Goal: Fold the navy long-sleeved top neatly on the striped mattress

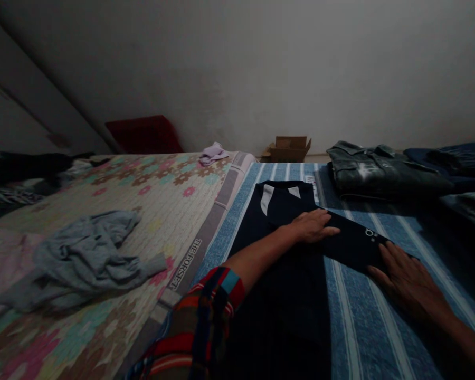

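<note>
A dark navy long-sleeved top point(277, 285) with pale patches near its neck lies on a blue striped sheet point(342, 311). One sleeve stretches out to the right and bears a small white print. My left hand point(314, 226) rests flat on the top where that sleeve meets the body, fingers extended. Toward the sleeve's far end, my right hand point(406, 274) presses down with its fingers spread. Neither hand grips the cloth. The body's lower part is very dark and hard to make out.
Folded dark garments point(383, 171) and jeans point(463, 163) are stacked at the right. A crumpled grey garment point(91, 258) lies on the floral bedcover point(174, 198) at the left, with a small lilac cloth point(212, 153) farther back. A cardboard box point(288, 149) stands by the wall.
</note>
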A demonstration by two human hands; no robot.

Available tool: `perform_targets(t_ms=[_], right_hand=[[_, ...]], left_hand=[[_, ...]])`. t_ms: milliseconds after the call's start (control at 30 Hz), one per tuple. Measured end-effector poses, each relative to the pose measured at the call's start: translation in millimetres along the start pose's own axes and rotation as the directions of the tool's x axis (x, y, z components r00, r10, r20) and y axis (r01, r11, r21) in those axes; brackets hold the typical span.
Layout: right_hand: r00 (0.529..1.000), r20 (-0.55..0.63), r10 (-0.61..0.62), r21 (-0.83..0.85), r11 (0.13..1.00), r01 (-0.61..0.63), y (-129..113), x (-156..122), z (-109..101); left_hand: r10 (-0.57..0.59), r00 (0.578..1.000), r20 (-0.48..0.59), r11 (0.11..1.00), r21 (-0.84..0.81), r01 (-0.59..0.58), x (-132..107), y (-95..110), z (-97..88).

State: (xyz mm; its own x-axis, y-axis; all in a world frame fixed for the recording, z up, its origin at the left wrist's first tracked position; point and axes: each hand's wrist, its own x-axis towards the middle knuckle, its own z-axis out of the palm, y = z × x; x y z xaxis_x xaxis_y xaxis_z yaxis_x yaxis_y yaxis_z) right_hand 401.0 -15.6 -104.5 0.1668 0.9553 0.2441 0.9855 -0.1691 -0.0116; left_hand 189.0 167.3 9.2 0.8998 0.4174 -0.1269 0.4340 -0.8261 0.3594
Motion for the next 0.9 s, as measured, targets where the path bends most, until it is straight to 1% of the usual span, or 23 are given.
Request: perform_targets(t_ms=[67,133,167,200,267,367,433,467,533,600,633,667,733,767,833,900], right_hand=[[1.000,0.015,-0.002,0.010,1.000,0.002,1,1,-2],[1.000,0.026,0.000,0.025,1.000,-0.001,1,1,-3],[1.000,0.027,0.006,0.035,0.999,-0.007,2,2,-3],[1.000,0.028,0.011,0.045,0.999,-0.012,2,2,-2],[0.999,0.036,0.021,0.067,0.997,-0.024,4,2,-1],[0.997,0.074,0.021,0.088,0.996,-0.028,6,4,-3],[0.996,0.086,0.015,0.096,0.995,-0.024,8,5,-9],[0.997,0.073,0.015,0.092,0.996,-0.022,7,6,-14],[1.000,0.004,0.014,0.065,0.998,-0.015,2,8,-29],[0.995,-0.097,-0.019,0.058,0.998,0.024,-12,11,-47],[0.988,-0.142,-0.053,0.079,0.995,0.065,-24,13,-56],[0.977,-0.195,-0.088,0.128,0.985,0.114,-38,15,-65],[0.951,-0.266,-0.154,0.209,0.954,0.213,-73,20,-82],[0.937,-0.281,-0.207,0.229,0.934,0.275,-93,24,-88],[0.905,-0.256,-0.341,0.270,0.873,0.406,-133,32,-97],[0.859,-0.177,-0.479,0.275,0.814,0.511,-170,43,-101]], left_hand=[[-0.004,0.999,-0.044,0.999,-0.035,0.002,-28,-18,-17.4],[-0.096,0.990,-0.105,0.995,-0.037,0.093,-63,-38,-27.7],[-0.180,0.972,-0.153,0.984,-0.039,0.176,-81,-48,-29.3],[-0.222,0.961,-0.166,0.975,-0.038,0.218,-99,-56,-28.5],[-0.284,0.937,-0.205,0.959,-0.039,0.282,-130,-66,-20.8],[-0.364,0.889,-0.277,0.930,-0.050,0.364,-163,-67,-1.4],[-0.396,0.862,-0.317,0.915,-0.062,0.398,-178,-60,11.1],[-0.406,0.849,-0.338,0.910,-0.067,0.409,-185,-54,16.6],[-0.412,0.819,-0.399,0.905,-0.074,0.420,-199,-39,26.4],[-0.384,0.797,-0.466,0.914,-0.071,0.399,-216,-19,35.7],[-0.353,0.792,-0.499,0.926,-0.065,0.372,-225,-7,40.5],[-0.315,0.795,-0.518,0.940,-0.058,0.335,-235,5,45.3],[-0.246,0.805,-0.541,0.964,-0.049,0.262,-254,29,54.9],[-0.222,0.811,-0.542,0.971,-0.046,0.236,-262,40,59.5],[-0.193,0.827,-0.529,0.978,-0.042,0.202,-276,59,68.2],[-0.186,0.840,-0.509,0.980,-0.039,0.193,-287,74,76.8]])
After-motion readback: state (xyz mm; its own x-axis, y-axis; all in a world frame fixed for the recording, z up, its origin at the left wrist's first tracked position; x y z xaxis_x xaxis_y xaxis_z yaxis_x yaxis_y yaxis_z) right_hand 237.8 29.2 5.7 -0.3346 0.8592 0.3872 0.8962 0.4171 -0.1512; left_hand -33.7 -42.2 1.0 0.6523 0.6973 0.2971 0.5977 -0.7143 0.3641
